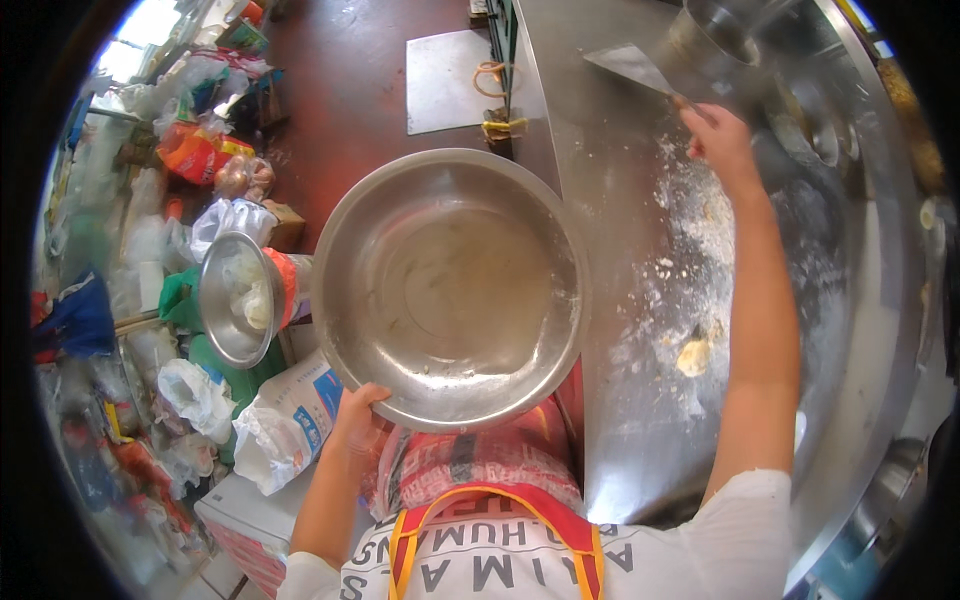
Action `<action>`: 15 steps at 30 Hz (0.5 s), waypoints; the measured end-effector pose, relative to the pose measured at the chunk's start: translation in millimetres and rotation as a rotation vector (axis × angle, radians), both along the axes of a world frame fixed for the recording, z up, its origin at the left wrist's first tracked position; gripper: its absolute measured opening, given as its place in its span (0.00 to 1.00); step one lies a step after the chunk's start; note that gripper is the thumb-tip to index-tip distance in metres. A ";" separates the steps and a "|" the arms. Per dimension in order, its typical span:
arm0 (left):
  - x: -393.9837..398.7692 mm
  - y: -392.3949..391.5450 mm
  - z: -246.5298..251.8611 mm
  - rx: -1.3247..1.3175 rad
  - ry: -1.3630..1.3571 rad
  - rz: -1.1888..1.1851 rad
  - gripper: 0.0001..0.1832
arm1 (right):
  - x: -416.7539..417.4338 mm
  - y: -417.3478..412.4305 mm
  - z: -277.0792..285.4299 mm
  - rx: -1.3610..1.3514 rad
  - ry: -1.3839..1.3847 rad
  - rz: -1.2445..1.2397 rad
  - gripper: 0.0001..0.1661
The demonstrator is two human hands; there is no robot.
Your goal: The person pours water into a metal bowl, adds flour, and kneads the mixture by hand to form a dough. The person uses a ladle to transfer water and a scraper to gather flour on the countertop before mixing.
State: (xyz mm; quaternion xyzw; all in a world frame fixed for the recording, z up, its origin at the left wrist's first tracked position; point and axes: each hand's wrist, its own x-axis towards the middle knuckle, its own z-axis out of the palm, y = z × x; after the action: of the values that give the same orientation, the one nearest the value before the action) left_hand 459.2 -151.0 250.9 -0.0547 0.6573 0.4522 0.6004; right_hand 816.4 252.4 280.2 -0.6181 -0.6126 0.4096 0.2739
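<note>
My left hand [363,409] grips the near-left rim of a wide stainless steel basin [457,285], thumb over the edge. Little shows inside the basin beyond smears and a few specks. It is held in front of my body, its right side beside or over the edge of the metal worktop [622,450]. Out over the worktop, my right hand [716,142] holds a scraper [634,66] with a flat triangular blade by its handle. White flour [697,217] and crumbs lie scattered beneath my right forearm. A small pale lump of dough [694,358] rests among them.
At the back right of the worktop stands a metal pot [720,34]. A smaller steel bowl [238,300] with pale contents stands to the left, near an opened white sack [289,424]. Plastic bags [196,154] crowd the left side. A pale board [448,82] lies beyond the basin.
</note>
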 end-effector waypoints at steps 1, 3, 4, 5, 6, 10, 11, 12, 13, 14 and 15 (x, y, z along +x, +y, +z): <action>-3.0 1.7 -1.3 -0.004 -0.017 -0.039 0.25 | 10.0 -24.5 16.9 0.013 0.098 -0.043 0.20; -14.8 1.1 -10.3 0.014 -0.049 -0.111 0.25 | 36.7 -78.7 52.1 0.038 0.228 -0.179 0.18; -18.1 2.6 -12.2 0.020 -0.059 -0.140 0.24 | 51.2 -106.6 69.1 0.043 0.261 -0.268 0.18; -21.3 4.6 -15.2 0.029 -0.070 -0.170 0.24 | 68.1 -136.7 87.1 0.079 0.203 -0.321 0.18; -28.2 2.9 -22.7 0.050 -0.070 -0.198 0.24 | 85.3 -168.4 104.7 0.115 0.145 -0.382 0.17; -52.1 4.0 -44.1 0.070 -0.044 -0.315 0.23 | 125.1 -280.5 168.9 0.033 -0.280 -0.509 0.15; -55.7 4.9 -45.9 0.098 -0.043 -0.333 0.23 | 124.5 -301.2 182.7 -0.047 -0.403 -0.523 0.15; -58.9 5.7 -43.3 0.152 -0.057 -0.352 0.24 | 131.5 -318.7 179.0 -0.001 -0.444 -0.477 0.14; -60.9 9.3 -41.3 0.170 -0.054 -0.346 0.25 | 136.9 -333.1 169.6 0.040 -0.478 -0.433 0.13; -61.4 11.6 -40.1 0.188 -0.053 -0.336 0.26 | 132.4 -344.4 166.8 -0.008 -0.505 -0.445 0.12; -63.8 12.4 -40.1 0.205 -0.046 -0.315 0.27 | 136.5 -355.4 150.8 0.032 -0.572 -0.432 0.12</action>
State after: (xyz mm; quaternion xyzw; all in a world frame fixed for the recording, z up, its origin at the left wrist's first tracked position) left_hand 395.4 -138.6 210.9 0.1001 0.5945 0.4156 0.6811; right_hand 952.9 -103.0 431.0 -0.8185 -0.5261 0.1428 0.1812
